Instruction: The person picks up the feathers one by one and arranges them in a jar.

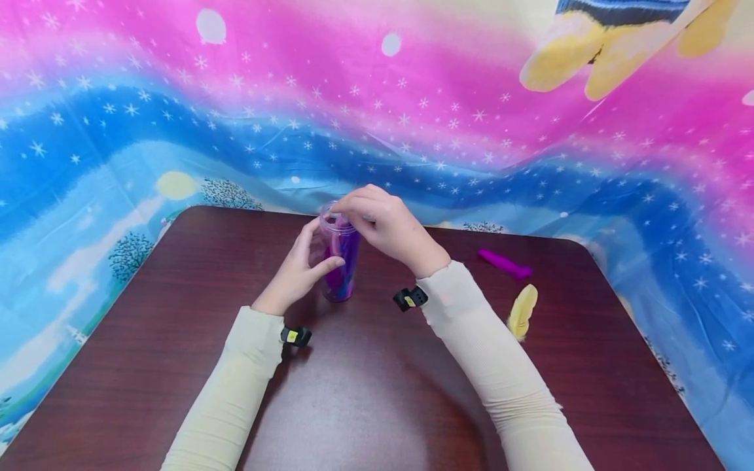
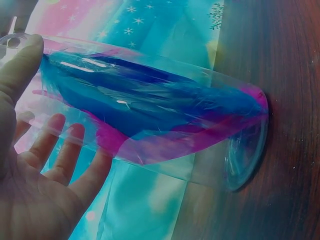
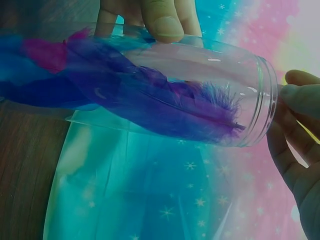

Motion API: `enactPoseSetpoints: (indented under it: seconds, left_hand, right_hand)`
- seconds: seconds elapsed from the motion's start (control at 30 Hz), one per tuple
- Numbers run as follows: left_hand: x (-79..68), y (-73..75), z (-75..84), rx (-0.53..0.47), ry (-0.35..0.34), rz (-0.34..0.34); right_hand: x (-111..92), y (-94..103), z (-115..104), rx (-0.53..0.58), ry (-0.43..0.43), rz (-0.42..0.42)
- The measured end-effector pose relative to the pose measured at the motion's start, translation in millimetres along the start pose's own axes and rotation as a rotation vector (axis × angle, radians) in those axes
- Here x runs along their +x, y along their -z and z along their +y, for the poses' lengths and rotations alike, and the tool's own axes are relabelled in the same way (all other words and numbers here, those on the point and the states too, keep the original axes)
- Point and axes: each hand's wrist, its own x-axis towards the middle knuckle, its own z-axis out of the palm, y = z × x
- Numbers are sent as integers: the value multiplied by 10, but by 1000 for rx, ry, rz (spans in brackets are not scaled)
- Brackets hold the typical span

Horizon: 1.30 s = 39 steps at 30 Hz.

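Room runs between left sleeve (image 1: 235, 386) and right sleeve (image 1: 489, 353) until the jar (image 1: 347, 252) blocks.

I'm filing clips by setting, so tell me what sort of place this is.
Likely a staged indoor filming spot: a printed snowflake backdrop hangs behind a dark tabletop, and small black wrist-worn devices show too.

Shows bright light in head view, with pale glare and soft shadows on the tabletop (image 1: 347, 392). Runs dimmer and hazier in both wrist views, with white glints on the clear jar (image 2: 155, 107).
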Motion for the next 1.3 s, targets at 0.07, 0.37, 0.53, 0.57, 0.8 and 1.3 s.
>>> enactPoseSetpoints:
  seconds: [0.07, 0.37, 0.53, 0.57, 0.8, 1.3]
  left_hand:
    - [-1, 1, 2, 8, 4, 3]
    - [3, -1, -4, 7, 17, 4]
    - [2, 2, -12, 23, 16, 9]
    - [2, 2, -10, 24, 14, 10]
    - [9, 5, -3, 28, 16, 5]
    - [14, -12, -6, 9, 32, 13]
  right_hand:
    - [-9, 0, 7, -8, -4, 3]
    - [-61, 6, 19, -16, 2, 29]
    - [-78, 5, 29, -18, 9, 40]
    - [-83, 7, 28, -17, 11, 43]
    - [-144, 30, 14, -6, -6, 71]
    - [-355, 130, -60, 46, -94, 181]
